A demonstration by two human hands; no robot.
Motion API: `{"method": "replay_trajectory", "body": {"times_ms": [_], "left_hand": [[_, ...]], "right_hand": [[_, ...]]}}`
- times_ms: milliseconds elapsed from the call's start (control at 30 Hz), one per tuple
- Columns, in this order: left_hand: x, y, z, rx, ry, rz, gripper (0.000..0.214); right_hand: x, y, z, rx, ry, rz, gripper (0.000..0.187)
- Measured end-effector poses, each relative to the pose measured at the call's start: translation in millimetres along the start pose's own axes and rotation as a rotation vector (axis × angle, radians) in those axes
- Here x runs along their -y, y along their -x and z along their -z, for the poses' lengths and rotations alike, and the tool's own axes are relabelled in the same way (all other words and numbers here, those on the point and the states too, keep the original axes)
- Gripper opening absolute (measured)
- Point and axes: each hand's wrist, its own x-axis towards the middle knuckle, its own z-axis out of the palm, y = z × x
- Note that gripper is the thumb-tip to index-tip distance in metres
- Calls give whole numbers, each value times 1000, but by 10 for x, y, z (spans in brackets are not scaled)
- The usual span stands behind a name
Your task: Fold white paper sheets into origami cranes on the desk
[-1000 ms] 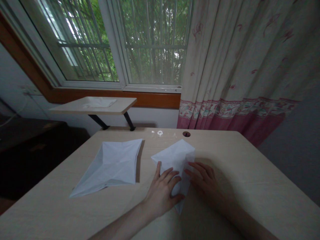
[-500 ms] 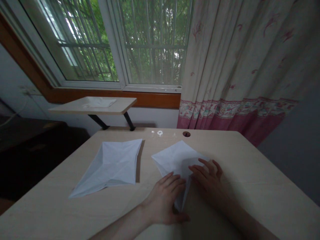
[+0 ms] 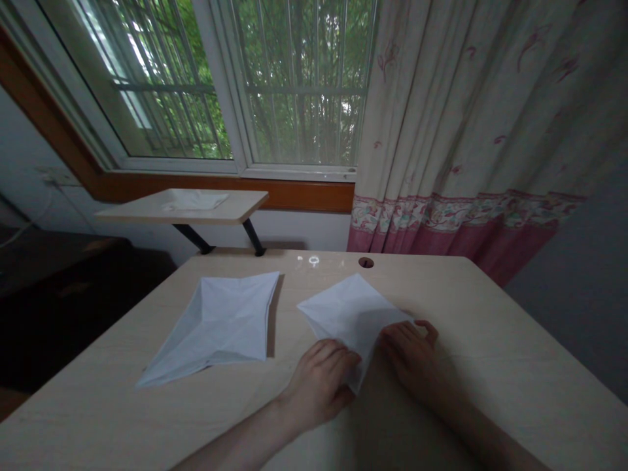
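A white folded paper [image 3: 350, 314] lies on the pale wooden table [image 3: 490, 353], its narrow tip pointing toward me. My left hand [image 3: 321, 383] rests on the paper's near left edge with its fingers curled and pressed down on it. My right hand [image 3: 412, 356] lies along the paper's right edge, fingers bent and pressing the sheet's corner flat. A second white folded paper [image 3: 220, 324], kite-shaped, lies to the left of both hands, untouched.
A small raised shelf [image 3: 186, 208] on black legs stands at the table's back left with a white sheet on it. A cable hole [image 3: 366, 263] sits at the table's far edge. Behind are a barred window [image 3: 235, 85] and a floral curtain [image 3: 481, 131].
The raised right flap of the paper has been laid down flat to the right. My right hand moved right with it, and my left hand slid back toward the paper's near tip.
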Motion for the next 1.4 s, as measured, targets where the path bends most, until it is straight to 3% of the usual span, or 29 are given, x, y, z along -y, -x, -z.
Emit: {"method": "replay_trajectory", "body": {"times_ms": [333,600,800,1000,1133,1267,1400], "left_hand": [[37,2,-5,-238,-22,88,10],[18,-29,21,-459,-39,74,33],[-7,-5,22,-591,-101,-93,43],[6,44,25,-473,-133,-315,31],[-30,15,49,-259,-115,-429,31],[-44,-34,67,-44,-159,-343,40],[-8,-53,40,21,-220,-243,51]], "right_hand": [[-32,14,-52,31,78,-88,22],[-75,26,-130,0,195,-100,38],[-83,34,-141,37,157,-118,42],[-84,36,-135,29,107,-116,37],[-63,30,-117,68,16,-122,30],[-18,41,-100,99,-149,-162,20],[16,49,-92,158,-214,-252,20]]}}
